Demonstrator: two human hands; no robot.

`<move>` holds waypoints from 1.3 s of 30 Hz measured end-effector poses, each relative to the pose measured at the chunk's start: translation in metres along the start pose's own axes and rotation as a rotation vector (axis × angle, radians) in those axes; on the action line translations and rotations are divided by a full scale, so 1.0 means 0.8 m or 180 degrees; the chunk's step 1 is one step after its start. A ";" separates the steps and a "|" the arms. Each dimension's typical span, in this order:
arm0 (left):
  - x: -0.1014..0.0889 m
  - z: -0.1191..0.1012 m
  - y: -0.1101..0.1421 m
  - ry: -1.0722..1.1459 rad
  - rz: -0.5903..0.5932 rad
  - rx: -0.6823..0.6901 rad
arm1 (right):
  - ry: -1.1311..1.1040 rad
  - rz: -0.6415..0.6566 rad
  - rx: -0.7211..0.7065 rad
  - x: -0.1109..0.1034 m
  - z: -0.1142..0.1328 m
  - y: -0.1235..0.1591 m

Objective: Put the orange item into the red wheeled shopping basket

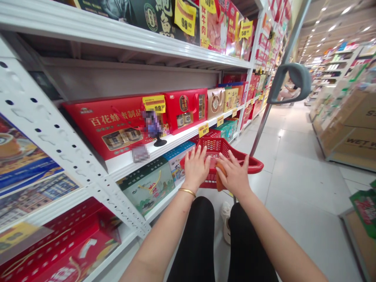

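Both my hands are over a red plastic basket (217, 145) with perforated walls, its long rim pointing to the right. My left hand (196, 166) has its fingers spread at the basket's left side, a gold bangle on the wrist. Fingers also apart, my right hand (235, 172) lies over the near rim. An orange-brown piece, perhaps cloth (220, 181), shows beside and below its thumb; whether it is gripped I cannot tell. On the shelf to the left, a small purple figurine (152, 124) stands on a black round base, with a blurred small item (140, 153) near it.
Red gift boxes (117, 125) with yellow price tags (185, 17) line the white shelves (129, 164) on my left. A grey pole with a loop handle (289, 84) rises beyond the basket. Cardboard cartons (352, 125) stand across the tiled aisle (282, 164). A person (289, 92) is far off.
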State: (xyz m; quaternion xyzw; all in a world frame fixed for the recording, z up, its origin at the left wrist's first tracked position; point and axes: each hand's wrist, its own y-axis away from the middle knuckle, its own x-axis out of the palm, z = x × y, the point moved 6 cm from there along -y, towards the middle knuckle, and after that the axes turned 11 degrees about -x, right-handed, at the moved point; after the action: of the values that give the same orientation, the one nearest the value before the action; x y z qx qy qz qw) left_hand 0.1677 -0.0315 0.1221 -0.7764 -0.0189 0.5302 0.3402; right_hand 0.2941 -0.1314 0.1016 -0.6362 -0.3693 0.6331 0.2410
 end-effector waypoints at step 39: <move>0.007 -0.001 -0.001 0.0026 -0.0058 0.0038 | 0.0167 -0.0196 0.1084 -0.038 -0.103 0.060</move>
State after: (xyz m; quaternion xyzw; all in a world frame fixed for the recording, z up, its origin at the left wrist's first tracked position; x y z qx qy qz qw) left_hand 0.1714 -0.0289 0.1184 -0.7763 -0.0214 0.5240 0.3498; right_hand 0.3856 -0.1711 0.0904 -0.5909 -0.2696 0.6620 0.3741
